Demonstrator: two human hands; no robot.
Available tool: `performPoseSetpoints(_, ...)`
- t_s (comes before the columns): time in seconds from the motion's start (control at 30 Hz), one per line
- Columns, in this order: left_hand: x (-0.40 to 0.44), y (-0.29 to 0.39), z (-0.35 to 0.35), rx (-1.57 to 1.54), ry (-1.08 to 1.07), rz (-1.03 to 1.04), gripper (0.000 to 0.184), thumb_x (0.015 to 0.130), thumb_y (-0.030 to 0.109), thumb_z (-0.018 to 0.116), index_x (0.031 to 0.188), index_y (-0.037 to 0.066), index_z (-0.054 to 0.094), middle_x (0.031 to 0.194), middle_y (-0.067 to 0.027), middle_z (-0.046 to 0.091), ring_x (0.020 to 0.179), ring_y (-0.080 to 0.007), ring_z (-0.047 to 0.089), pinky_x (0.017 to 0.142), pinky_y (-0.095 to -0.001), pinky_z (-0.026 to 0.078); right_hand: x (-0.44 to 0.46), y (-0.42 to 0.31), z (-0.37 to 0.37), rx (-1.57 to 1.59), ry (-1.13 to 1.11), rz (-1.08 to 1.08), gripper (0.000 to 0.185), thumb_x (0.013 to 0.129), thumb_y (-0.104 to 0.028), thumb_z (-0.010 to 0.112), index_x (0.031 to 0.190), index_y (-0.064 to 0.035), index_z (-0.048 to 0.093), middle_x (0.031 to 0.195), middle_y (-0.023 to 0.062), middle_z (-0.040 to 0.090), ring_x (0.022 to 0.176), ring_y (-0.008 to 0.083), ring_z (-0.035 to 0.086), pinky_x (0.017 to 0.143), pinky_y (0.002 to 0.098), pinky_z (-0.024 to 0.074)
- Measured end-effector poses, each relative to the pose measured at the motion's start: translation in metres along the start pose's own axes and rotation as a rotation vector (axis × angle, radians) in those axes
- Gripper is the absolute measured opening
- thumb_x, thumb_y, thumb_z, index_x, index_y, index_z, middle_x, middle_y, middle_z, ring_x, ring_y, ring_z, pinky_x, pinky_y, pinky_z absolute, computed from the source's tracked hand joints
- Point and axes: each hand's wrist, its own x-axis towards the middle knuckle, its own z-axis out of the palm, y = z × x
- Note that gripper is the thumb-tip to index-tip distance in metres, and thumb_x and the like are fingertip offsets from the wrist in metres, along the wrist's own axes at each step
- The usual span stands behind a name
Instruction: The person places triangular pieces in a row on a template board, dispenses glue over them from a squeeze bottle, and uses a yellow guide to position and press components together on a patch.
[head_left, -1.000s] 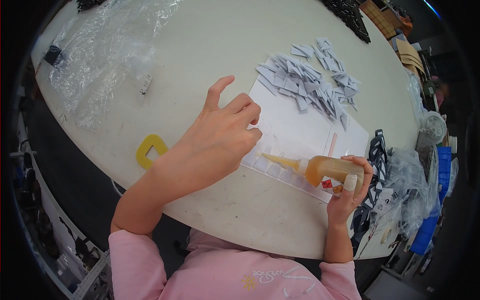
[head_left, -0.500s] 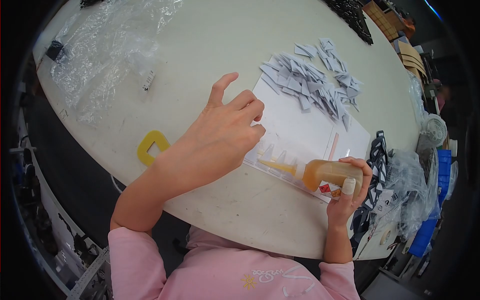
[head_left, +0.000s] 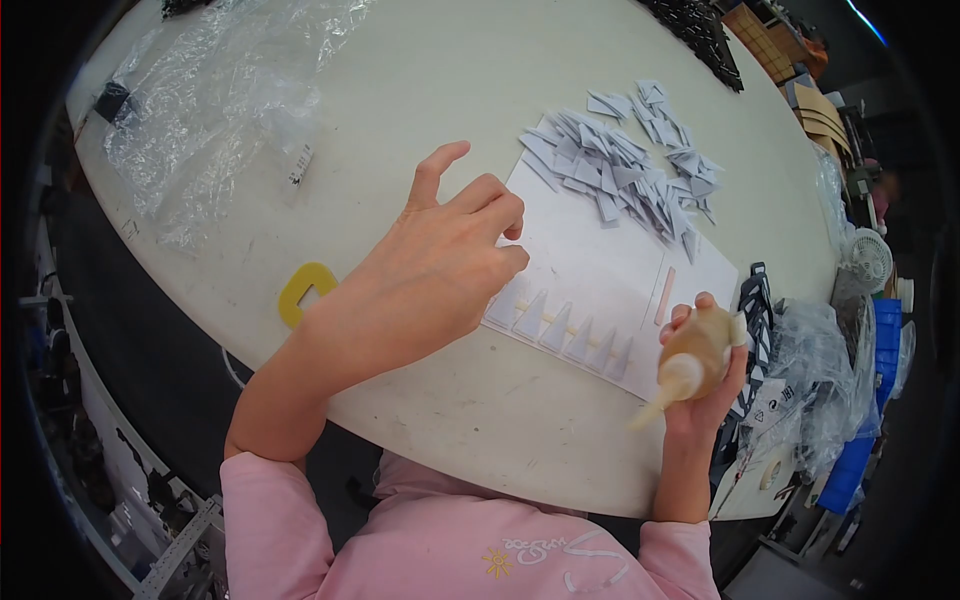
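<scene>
Right hand (head_left: 715,405): grip round bottle (head_left: 702,345), lower right. Left hand (head_left: 430,265) curled, centre, can't tell if holding. Likely bottle step by triangles (head_left: 556,332); next needs steady nozzle (head_left: 656,405).

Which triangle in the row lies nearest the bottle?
The right-end triangle, closest to the bottle; the others in the row all lie farther left.

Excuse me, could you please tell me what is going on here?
A person's right hand holds a bottle, its nozzle clear of the row of pieces along the near edge of a sheet. The left hand, half curled, is by the row's left end; whether it holds anything is hidden. A heap of more pieces lies farther back.
</scene>
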Motion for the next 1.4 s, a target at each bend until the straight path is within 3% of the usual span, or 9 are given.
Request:
performPoseSetpoints(0.07,-0.002,-0.004,-0.005,-0.046,-0.009,-0.004,0.025,0.077,-0.004,0.073,0.095,0.012,0.083,0.105,-0.0025,0.065,0.118,-0.0199,0.059,0.126,-0.0581,0.02,0.009,-0.012,-0.005,0.401,-0.096,0.115,0.047,0.105,-0.041,0.057,0.133,-0.0049,0.052,0.119,0.015,0.061,0.113,0.0221,0.064,0.098,0.0364,0.0536)
performPoseSetpoints(0.17,-0.007,-0.009,-0.009,-0.096,-0.06,-0.001,0.027,0.076,-0.004,0.074,0.093,0.014,0.084,0.107,-0.0026,0.065,0.12,-0.0202,0.059,0.126,-0.0581,0.02,0.01,-0.015,0.01,-0.188,0.252,-0.206,0.046,0.105,-0.041,0.056,0.134,-0.0054,0.052,0.121,0.0148,0.06,0.116,0.0229,0.064,0.1,0.0369,0.0533)
performPoseSetpoints(0.2,-0.008,-0.009,-0.01,-0.095,-0.079,0.004,0.026,0.076,-0.003,0.074,0.092,0.015,0.084,0.108,-0.0028,0.065,0.121,-0.0203,0.059,0.126,-0.0581,0.02,0.009,-0.008,0.015,-0.317,0.24,-0.31,0.047,0.103,-0.038,0.062,0.134,-0.0045,0.051,0.123,0.0146,0.06,0.115,0.0233,0.063,0.102,0.0375,0.0516)
performPoseSetpoints(0.33,-0.012,-0.006,-0.007,-0.108,-0.133,0.019,0.026,0.075,-0.001,0.076,0.091,0.017,0.085,0.111,-0.0032,0.066,0.123,-0.0207,0.058,0.127,-0.0583,0.02,0.011,0.013,0.007,-0.783,0.04,-0.577,0.053,0.103,-0.042,0.065,0.135,-0.0029,0.048,0.128,0.0139,0.059,0.12,0.0202,0.06,0.106,0.0358,0.0491)
performPoseSetpoints(0.57,-0.012,-0.004,-0.005,-0.106,-0.174,0.022,0.026,0.076,0.0,0.077,0.092,0.019,0.086,0.113,-0.0027,0.066,0.126,-0.0205,0.057,0.127,-0.0585,0.02,0.015,0.032,0.0,-0.77,0.069,-0.544,0.05,0.102,-0.034,0.067,0.137,-0.0032,0.047,0.128,0.015,0.059,0.119,0.0211,0.059,0.107,0.0377,0.0459)
performPoseSetpoints(0.97,-0.01,-0.004,-0.006,-0.127,-0.188,0.003,0.029,0.073,-0.003,0.075,0.09,0.018,0.085,0.113,-0.0027,0.068,0.126,-0.0222,0.057,0.126,-0.0577,0.02,0.017,0.037,-0.002,-0.783,-0.016,-0.583,0.054,0.102,-0.036,0.069,0.138,-0.0041,0.043,0.129,0.0174,0.056,0.117,0.0287,0.065,0.105,0.0428,0.0511)
performPoseSetpoints(1.07,-0.01,-0.005,-0.005,-0.138,-0.187,0.0,0.03,0.072,-0.004,0.075,0.09,0.018,0.085,0.114,-0.0028,0.068,0.127,-0.0224,0.057,0.127,-0.0576,0.02,0.017,0.036,-0.002,-0.799,-0.006,-0.582,0.054,0.102,-0.036,0.069,0.138,-0.0043,0.043,0.129,0.0175,0.056,0.117,0.0287,0.065,0.105,0.0428,0.0511)
performPoseSetpoints(1.17,-0.01,-0.005,-0.004,-0.141,-0.184,-0.001,0.031,0.072,-0.004,0.075,0.09,0.018,0.085,0.114,-0.0028,0.068,0.128,-0.0226,0.057,0.127,-0.0573,0.021,0.018,0.037,0.002,-0.835,-0.002,-0.594,0.052,0.104,-0.039,0.063,0.137,-0.0027,0.045,0.13,0.0168,0.057,0.116,0.0225,0.062,0.105,0.0378,0.0502)
performPoseSetpoints(1.4,-0.009,-0.006,-0.004,-0.145,-0.183,-0.001,0.031,0.072,-0.005,0.075,0.09,0.018,0.086,0.114,-0.003,0.069,0.128,-0.0233,0.057,0.127,-0.0567,0.021,0.017,0.035,0.001,-0.825,0.008,-0.583,0.052,0.103,-0.041,0.062,0.135,-0.0032,0.046,0.128,0.0168,0.058,0.117,0.022,0.061,0.105,0.0379,0.0495)
